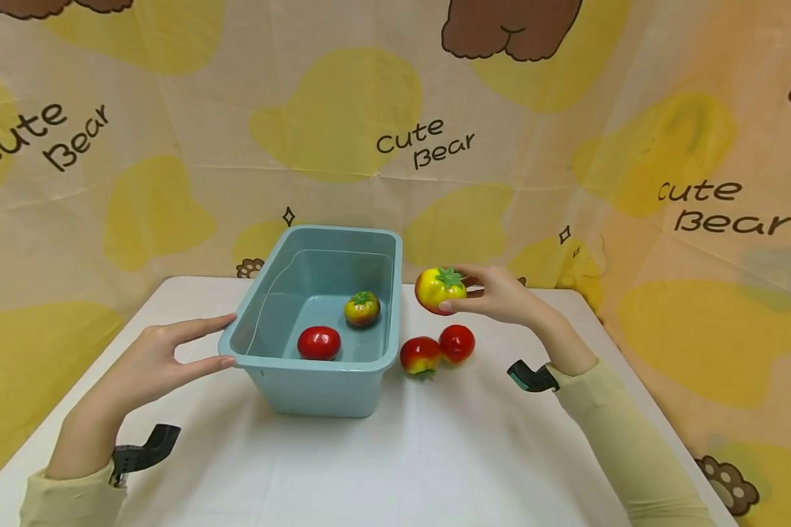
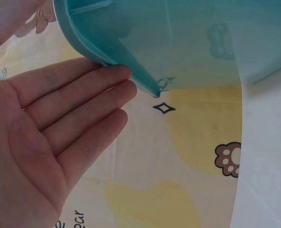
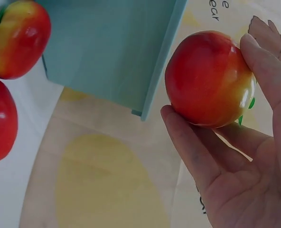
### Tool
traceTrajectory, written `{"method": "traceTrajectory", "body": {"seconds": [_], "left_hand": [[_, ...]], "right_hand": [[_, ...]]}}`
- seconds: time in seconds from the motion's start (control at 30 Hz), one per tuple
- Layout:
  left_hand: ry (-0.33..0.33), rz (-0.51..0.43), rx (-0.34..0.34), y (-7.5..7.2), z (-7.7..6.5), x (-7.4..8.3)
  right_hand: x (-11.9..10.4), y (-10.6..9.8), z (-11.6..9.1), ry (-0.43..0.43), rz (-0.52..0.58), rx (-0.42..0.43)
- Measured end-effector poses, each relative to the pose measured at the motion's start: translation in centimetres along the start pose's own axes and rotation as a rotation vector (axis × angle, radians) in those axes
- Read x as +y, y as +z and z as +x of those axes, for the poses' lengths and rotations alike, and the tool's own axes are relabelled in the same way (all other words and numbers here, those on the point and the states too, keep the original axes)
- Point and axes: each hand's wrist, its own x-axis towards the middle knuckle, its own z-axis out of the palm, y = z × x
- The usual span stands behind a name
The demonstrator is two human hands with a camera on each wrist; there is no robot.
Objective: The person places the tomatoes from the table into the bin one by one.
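My right hand (image 1: 504, 296) pinches a yellow-and-red tomato (image 1: 438, 290) with a green leafy top, raised just right of the blue plastic bin (image 1: 323, 391). In the right wrist view the red underside of this tomato (image 3: 209, 80) sits between thumb and fingers. My left hand (image 1: 151, 362) rests straight fingers and thumb against the bin's left rim. The left wrist view has its fingertips (image 2: 117, 72) right at the rim's edge. Inside the bin lie a red tomato (image 1: 319, 342) and a yellow-green tomato (image 1: 362, 309).
Right of the bin, a red-and-yellow tomato (image 1: 420, 356) and a red tomato (image 1: 457, 343) lie side by side on the white table (image 1: 435, 468). A patterned cloth backdrop (image 1: 343, 110) stands behind the table and along its sides.
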Motion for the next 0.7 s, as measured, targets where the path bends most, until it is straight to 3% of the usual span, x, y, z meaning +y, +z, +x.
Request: {"method": "traceTrajectory", "body": {"seconds": [0.7], "left_hand": [[-0.024,0.002,-0.005,-0.1,-0.1,0.2]], "right_hand": [[-2.9,-1.2,3.4,-0.085,-0.069,-0.066]]}}
